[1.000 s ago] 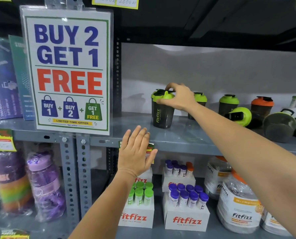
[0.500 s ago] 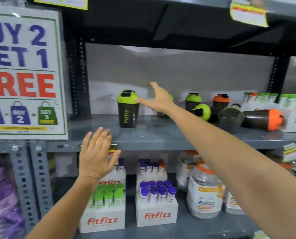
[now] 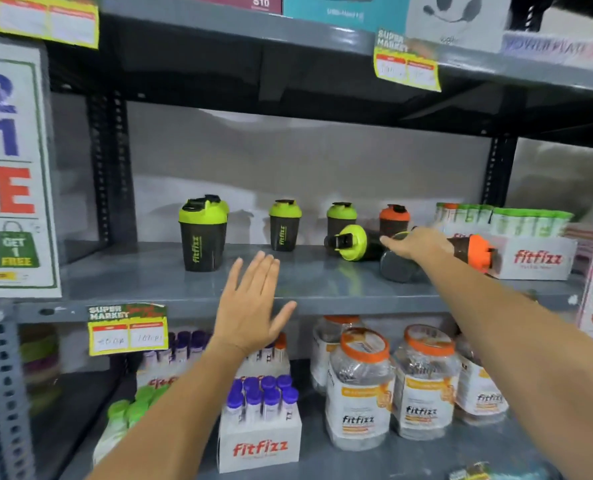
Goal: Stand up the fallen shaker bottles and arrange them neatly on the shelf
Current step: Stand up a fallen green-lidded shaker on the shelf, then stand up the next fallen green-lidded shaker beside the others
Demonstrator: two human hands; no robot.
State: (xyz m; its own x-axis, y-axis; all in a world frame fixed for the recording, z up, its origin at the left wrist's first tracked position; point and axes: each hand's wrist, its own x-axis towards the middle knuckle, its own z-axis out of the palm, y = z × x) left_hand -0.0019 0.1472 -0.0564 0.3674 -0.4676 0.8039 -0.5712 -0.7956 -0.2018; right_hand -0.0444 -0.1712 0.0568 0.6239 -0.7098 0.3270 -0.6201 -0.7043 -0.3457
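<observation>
On the grey shelf [image 3: 170, 275] a green-lidded black shaker [image 3: 203, 233] stands upright at the left. Two more green-lidded shakers [image 3: 284, 225] [image 3: 340, 214] and an orange-lidded one [image 3: 393, 218] stand along the back. Three bottles lie on their sides: a green-lidded one [image 3: 352, 242] with its lid to the left, a dark one [image 3: 399, 270] with its base towards me, and an orange-lidded one [image 3: 473, 251]. My right hand [image 3: 418, 242] hovers over the fallen bottles with fingers stretched out, holding nothing. My left hand [image 3: 250, 306] is open in front of the shelf edge.
A fitfizz box of green tubes [image 3: 530, 258] stands at the shelf's right end. A promo sign [image 3: 11, 168] hangs at the left beside a perforated post [image 3: 111, 168]. Below are jars [image 3: 357, 393] and tube boxes [image 3: 260, 441]. Another shelf runs overhead.
My right hand let go of the left green-lidded shaker, which now stands alone, and moved right to the fallen bottles. The view shifted right. My left hand stayed open.
</observation>
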